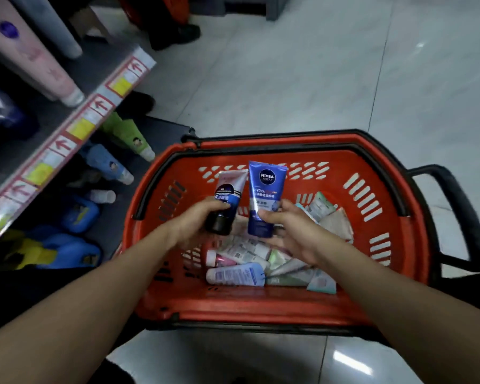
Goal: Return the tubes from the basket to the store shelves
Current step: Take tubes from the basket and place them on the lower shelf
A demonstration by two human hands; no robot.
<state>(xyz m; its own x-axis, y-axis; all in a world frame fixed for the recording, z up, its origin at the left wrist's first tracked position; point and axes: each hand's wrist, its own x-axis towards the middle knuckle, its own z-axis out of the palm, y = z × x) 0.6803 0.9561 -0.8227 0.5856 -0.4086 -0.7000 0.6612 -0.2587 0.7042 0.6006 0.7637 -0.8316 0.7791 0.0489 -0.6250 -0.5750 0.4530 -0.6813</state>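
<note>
A red plastic basket [394,217] stands on the floor in front of me with several tubes [239,274] lying in its bottom. My left hand [194,220] grips a silver and blue tube with a black cap [227,198], held cap down above the basket. My right hand [291,228] grips a blue Nivea Men tube [265,189], also cap down, right beside the first. Both tubes stand upright side by side over the basket's middle.
Store shelves [75,117] with price labels run along the left, holding pink, green and blue tubes and bottles. The basket's black handle [466,212] sticks out to the right. Pale floor tiles [316,79] lie beyond; a person's dark shoes [178,34] stand at the top.
</note>
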